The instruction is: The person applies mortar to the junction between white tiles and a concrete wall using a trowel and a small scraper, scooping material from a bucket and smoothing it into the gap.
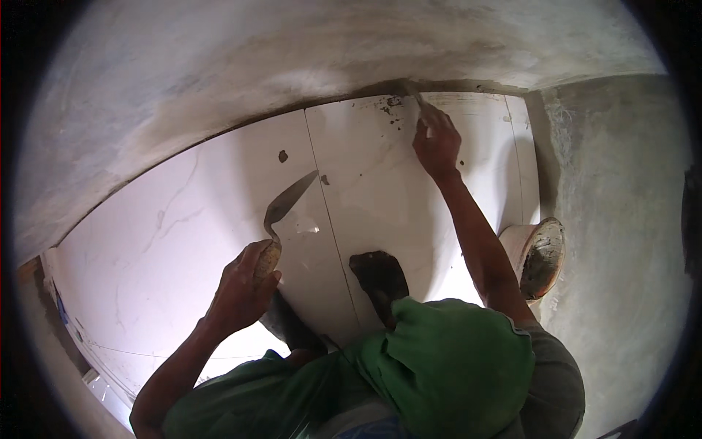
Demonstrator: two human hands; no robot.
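Observation:
My left hand [243,289] is wrapped around the grip of a pointing trowel [291,199]. Its pointed grey blade hangs over the white tiles [380,186], tip near a joint line. Farther off and to the right, my right hand [439,139] grips a thin tool [414,94], its end at the foot of the wall. Blur hides that tool's exact kind. Dark mortar smears [391,104] mark the tile beside it, along a dark gap between the floor and the wall.
A bucket [542,256] with a mortar-crusted inside stands tipped toward the right wall [621,219], near my right forearm. The plastered far wall [292,51] curves above the tiles. Mortar crumbs [283,156] dot the floor. My dark boots [380,282] rest on it.

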